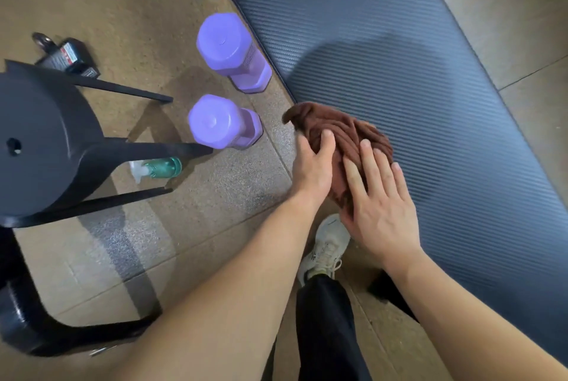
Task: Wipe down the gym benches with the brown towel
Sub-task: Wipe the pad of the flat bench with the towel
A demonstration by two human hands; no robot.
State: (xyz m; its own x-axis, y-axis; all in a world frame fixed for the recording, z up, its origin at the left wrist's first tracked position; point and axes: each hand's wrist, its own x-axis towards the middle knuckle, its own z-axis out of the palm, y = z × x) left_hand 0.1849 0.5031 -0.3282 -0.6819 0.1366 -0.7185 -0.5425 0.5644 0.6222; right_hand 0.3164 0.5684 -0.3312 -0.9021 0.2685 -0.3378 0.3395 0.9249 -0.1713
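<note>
The brown towel lies bunched on the near left edge of the dark ribbed gym bench pad, which runs diagonally from top centre to lower right. My left hand holds the towel's left side, thumb curled over the cloth. My right hand lies flat on the towel with straight fingers, pressing it onto the pad. A lighter, damp-looking patch shows on the pad just beyond the towel.
Two purple dumbbells stand on end on the floor left of the bench. A black stool fills the left side, with a green spray bottle lying under its legs. My shoe and dark trouser leg are below the hands.
</note>
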